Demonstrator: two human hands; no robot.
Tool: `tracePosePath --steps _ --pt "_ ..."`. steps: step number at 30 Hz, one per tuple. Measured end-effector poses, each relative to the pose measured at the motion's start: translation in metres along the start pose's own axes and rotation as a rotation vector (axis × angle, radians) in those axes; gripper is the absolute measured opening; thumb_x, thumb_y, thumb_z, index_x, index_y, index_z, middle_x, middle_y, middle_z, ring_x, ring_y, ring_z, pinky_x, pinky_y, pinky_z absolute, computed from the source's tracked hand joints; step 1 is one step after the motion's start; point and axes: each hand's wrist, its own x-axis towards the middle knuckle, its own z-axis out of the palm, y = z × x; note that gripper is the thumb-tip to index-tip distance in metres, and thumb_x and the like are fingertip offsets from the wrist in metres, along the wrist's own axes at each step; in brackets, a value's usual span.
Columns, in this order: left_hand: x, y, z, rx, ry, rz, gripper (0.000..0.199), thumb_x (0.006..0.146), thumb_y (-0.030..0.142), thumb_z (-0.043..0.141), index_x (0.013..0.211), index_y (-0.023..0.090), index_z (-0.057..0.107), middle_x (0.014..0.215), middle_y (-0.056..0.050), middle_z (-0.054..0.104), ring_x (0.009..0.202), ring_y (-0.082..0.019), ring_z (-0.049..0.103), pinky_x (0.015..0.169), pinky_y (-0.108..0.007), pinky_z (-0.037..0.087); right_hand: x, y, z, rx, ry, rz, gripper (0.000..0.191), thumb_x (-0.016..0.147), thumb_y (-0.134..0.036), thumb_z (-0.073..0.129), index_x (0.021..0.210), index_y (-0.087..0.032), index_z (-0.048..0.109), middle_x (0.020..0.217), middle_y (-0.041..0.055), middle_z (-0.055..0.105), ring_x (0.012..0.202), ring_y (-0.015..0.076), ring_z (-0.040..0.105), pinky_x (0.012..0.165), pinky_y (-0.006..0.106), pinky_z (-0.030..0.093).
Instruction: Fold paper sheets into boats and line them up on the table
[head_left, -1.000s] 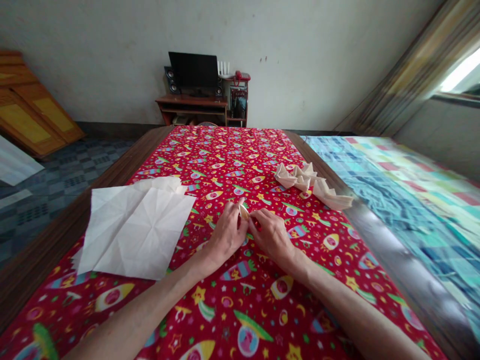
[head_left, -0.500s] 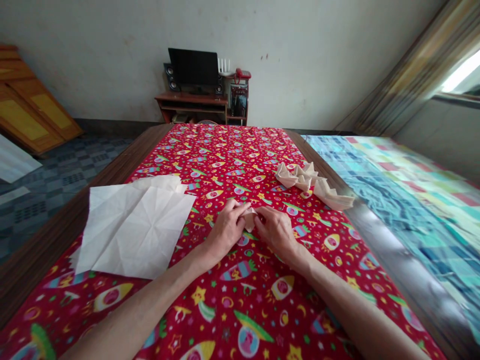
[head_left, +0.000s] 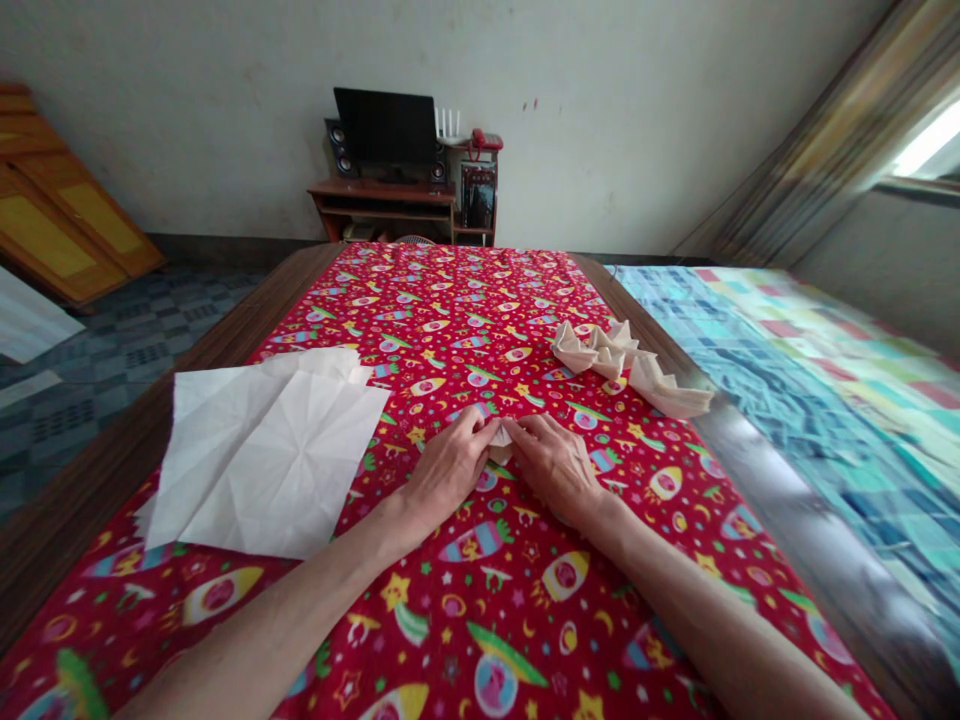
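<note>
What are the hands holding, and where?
A small folded paper, by its opposite sides: left hand on one, right hand on the other. They hide part of it.

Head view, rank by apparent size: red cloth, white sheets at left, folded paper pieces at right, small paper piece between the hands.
1. Red cloth
2. White sheets, as one pile
3. Folded paper pieces, together
4. Small paper piece, partly hidden; full size unclear

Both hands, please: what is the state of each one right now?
Left hand: closed, holding the small folded paper in its fingertips.
Right hand: closed, holding the same paper from the other side.
</note>
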Motion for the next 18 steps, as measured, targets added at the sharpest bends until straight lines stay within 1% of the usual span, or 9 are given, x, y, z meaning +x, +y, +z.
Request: tracePosePath --steps 3,5,7,9,11,13,15,18 --pt "0.0007 0.0002 0.0012 -0.005 0.015 0.008 0.028 0.094 0.019 0.039 0.116 0.019 0.055 0.092 -0.005 0.051 0.082 -0.016 0.058 0.069 -0.027 0.052 0.0008 -0.0005 0.0032 0.041 0.015 0.091 0.022 0.088 -0.018 0.048 0.105 -0.020 0.063 0.090 0.0054 0.065 0.076 0.0163 0.056 0.057 0.025 0.036" --pt "0.0008 -0.0001 0.0023 -0.028 0.038 0.007 0.028 0.093 0.017 0.039 0.115 0.019 0.056 0.093 -0.005 0.052 0.083 -0.015 0.058 0.072 -0.027 0.053 0.0014 -0.0001 0.0057 0.074 0.041 0.148 0.018 0.087 -0.019 0.050 0.097 -0.019 0.064 0.086 0.0049 0.064 0.073 0.0157 0.056 0.058 0.024 0.037" --pt "0.0004 -0.0006 0.0031 -0.057 0.067 -0.008 0.029 0.092 0.015 0.041 0.117 0.019 0.056 0.095 -0.005 0.053 0.084 -0.015 0.059 0.075 -0.027 0.053 0.0018 0.0008 0.0073 0.131 0.060 0.164 0.015 0.087 -0.020 0.050 0.083 -0.018 0.064 0.078 0.0040 0.062 0.068 0.0146 0.055 0.058 0.024 0.037" --pt "0.0001 -0.0019 0.0038 -0.082 0.092 -0.026 0.035 0.088 0.011 0.044 0.121 0.019 0.054 0.099 -0.005 0.053 0.087 -0.016 0.059 0.078 -0.028 0.053 0.0016 0.0017 0.0079 0.214 0.083 0.150 0.017 0.087 -0.020 0.049 0.077 -0.018 0.063 0.073 0.0033 0.061 0.064 0.0137 0.054 0.058 0.023 0.037" --pt "0.0002 -0.0038 0.0048 -0.112 0.124 -0.048 0.042 0.085 0.009 0.048 0.126 0.019 0.051 0.103 -0.006 0.053 0.092 -0.017 0.059 0.081 -0.029 0.053 0.0009 0.0017 0.0082 0.303 0.106 0.138 0.016 0.087 -0.019 0.049 0.084 -0.017 0.064 0.074 0.0033 0.062 0.065 0.0137 0.055 0.060 0.023 0.039" --pt "0.0010 -0.0060 0.0064 -0.163 0.155 -0.071 0.045 0.083 0.008 0.049 0.126 0.020 0.052 0.103 -0.006 0.054 0.093 -0.017 0.059 0.082 -0.030 0.052 0.0002 0.0002 0.0085 0.371 0.126 0.126 0.016 0.087 -0.018 0.049 0.092 -0.018 0.064 0.078 0.0038 0.065 0.068 0.0140 0.058 0.062 0.022 0.042" --pt "0.0022 -0.0071 0.0080 -0.224 0.187 -0.100 0.041 0.084 0.009 0.049 0.123 0.019 0.055 0.099 -0.005 0.055 0.090 -0.016 0.060 0.081 -0.029 0.052 0.0000 -0.0026 0.0080 0.397 0.139 0.116 0.017 0.087 -0.018 0.049 0.097 -0.018 0.064 0.082 0.0045 0.067 0.070 0.0143 0.060 0.064 0.023 0.043" --pt "0.0030 -0.0048 0.0074 -0.324 0.221 -0.129 0.032 0.086 0.013 0.049 0.116 0.017 0.060 0.093 -0.005 0.057 0.085 -0.016 0.060 0.077 -0.029 0.052 0.0010 -0.0061 0.0047 0.351 0.162 0.088 0.018 0.087 -0.018 0.049 0.096 -0.018 0.065 0.082 0.0058 0.067 0.070 0.0154 0.060 0.062 0.024 0.044"
